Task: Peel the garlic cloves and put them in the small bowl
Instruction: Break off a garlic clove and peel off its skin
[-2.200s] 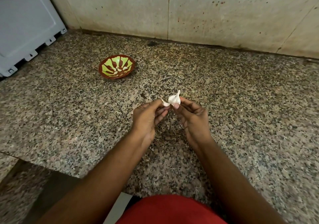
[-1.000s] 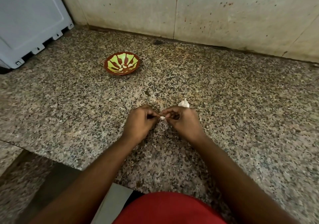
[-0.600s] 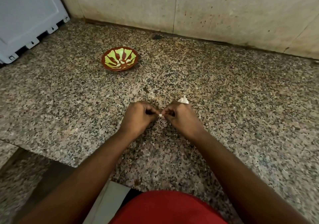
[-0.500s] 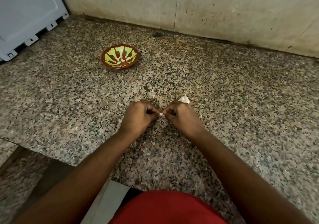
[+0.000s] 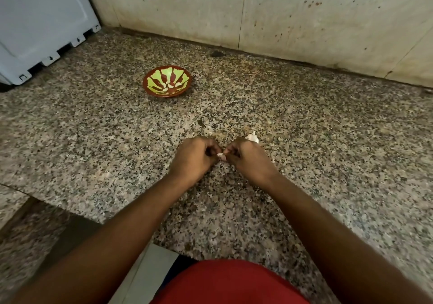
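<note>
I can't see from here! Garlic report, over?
Left hand and right hand pinch one small pale garlic clove. Red-and-green patterned bowl holds peeled cloves. Nothing blocking.

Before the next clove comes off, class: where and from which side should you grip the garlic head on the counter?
Pinch the garlic head round its rounded body, probably from above. Its pointed tip stands upward; its near side is hidden behind the right hand.
</note>
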